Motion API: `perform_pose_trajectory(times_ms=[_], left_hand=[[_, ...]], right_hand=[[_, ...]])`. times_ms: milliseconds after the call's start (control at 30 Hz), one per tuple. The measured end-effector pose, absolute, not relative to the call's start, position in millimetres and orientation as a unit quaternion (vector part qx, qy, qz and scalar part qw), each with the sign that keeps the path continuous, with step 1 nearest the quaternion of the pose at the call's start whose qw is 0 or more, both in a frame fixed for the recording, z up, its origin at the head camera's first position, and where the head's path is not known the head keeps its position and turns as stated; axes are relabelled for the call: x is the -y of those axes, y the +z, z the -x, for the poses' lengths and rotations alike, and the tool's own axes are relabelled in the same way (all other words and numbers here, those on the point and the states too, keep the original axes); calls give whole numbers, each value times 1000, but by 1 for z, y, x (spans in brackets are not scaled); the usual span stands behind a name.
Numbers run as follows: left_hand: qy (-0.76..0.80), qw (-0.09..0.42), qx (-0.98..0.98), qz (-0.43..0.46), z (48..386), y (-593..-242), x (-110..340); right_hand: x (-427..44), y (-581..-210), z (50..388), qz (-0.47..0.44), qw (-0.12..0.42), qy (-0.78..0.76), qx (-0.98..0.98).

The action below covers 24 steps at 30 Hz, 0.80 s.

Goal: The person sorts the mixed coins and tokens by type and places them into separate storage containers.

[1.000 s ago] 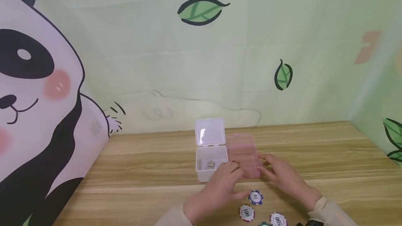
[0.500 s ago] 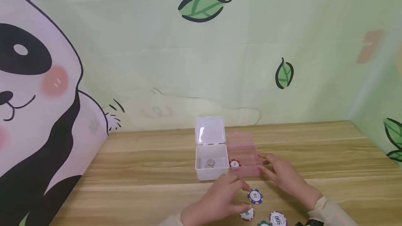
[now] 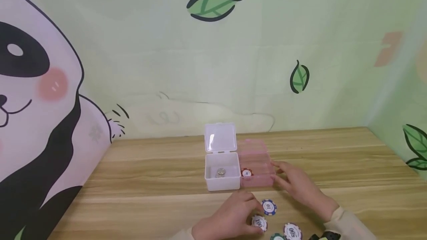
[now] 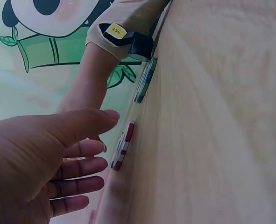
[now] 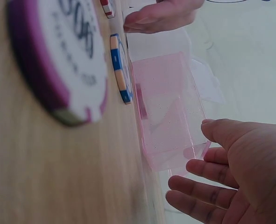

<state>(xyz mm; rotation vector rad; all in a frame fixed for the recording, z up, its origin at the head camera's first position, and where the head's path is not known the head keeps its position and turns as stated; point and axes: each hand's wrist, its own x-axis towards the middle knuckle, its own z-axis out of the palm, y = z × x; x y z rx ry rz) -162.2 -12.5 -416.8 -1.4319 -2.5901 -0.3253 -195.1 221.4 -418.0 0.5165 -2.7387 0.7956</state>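
Observation:
My left hand (image 3: 231,216) is low over the table beside a poker chip marked 100 (image 3: 259,223), with thumb and fingers apart on either side of it. In the left wrist view its fairly straight fingers stand short of a red-and-white chip edge (image 4: 123,147). My right hand (image 3: 300,186) touches the right side of an open pink see-through box (image 3: 261,181), thumb and fingers spread at its corner. Inside that box lies a red chip (image 3: 247,173). A blue chip marked 10 (image 3: 269,207) lies just past the left fingertips.
A white box (image 3: 222,185) with its lid up stands against the pink box's left side, silver coins (image 3: 221,172) inside. Nearer the front lie a chip marked 500 (image 3: 292,231) and a green chip (image 3: 277,237). A printed cloth backdrop (image 3: 160,66) rises behind the table.
My left hand has drawn back from the pink box toward the 100 chip, uncovering the red chip in the box. My right hand has stayed at the box's side.

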Motion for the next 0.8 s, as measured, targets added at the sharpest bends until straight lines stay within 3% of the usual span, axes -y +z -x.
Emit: perform_pose_trajectory(times_ms=[800], left_hand=[[-83, 105, 874, 467, 161, -426, 11]], right_hand=[[-220, -414, 194, -180, 119, 276, 937]])
